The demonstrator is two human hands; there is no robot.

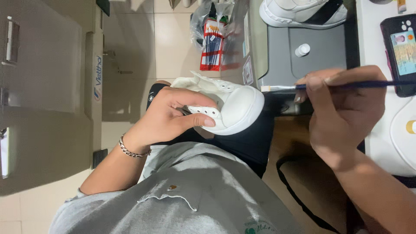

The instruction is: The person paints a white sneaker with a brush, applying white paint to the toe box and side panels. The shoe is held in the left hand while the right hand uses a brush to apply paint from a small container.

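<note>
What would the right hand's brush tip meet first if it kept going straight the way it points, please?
Likely the toe of the white shoe in the left hand: the brush in the right hand points at it, though depth is unclear.

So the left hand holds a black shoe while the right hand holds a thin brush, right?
Not quite: the shoe in the left hand is white, not black, as the head view shows. The right hand does hold a thin brush.
</note>
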